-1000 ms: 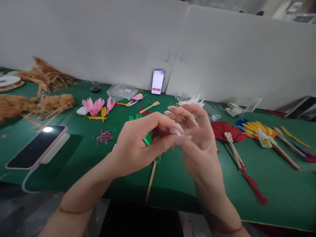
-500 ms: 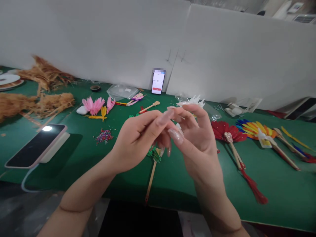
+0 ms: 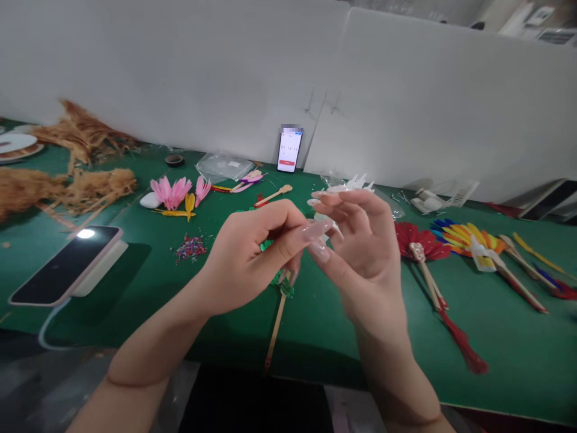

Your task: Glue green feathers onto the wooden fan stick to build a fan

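Observation:
My left hand (image 3: 261, 258) is closed, its thumb and fingers pinched together; whatever it may hold is hidden. My right hand (image 3: 365, 258) has its fingers curved and apart, with nothing visible in them. The right thumb tip meets the left thumb tip in front of my chest. Below them on the table lies a green feather fan (image 3: 287, 291) with a thin wooden handle (image 3: 276, 334) pointing toward me; my hands cover most of its top. To the right of my right hand rests a red feather fan (image 3: 421, 240) with a red tassel (image 3: 464, 346).
On the green table (image 3: 148, 331) lie pink feathers (image 3: 171, 193), a pile of coloured beads (image 3: 191, 248), tan fibre bundles (image 3: 103, 186) and a lit phone on a white block (image 3: 67, 264). A phone with a timer (image 3: 289, 150) leans on the white board. A multicoloured feather fan (image 3: 473, 239) lies right.
My left thumb has shifted slightly down and right, onto the right thumb tip. The right hand's fingers have moved a little away from the left hand. The fans have stayed put.

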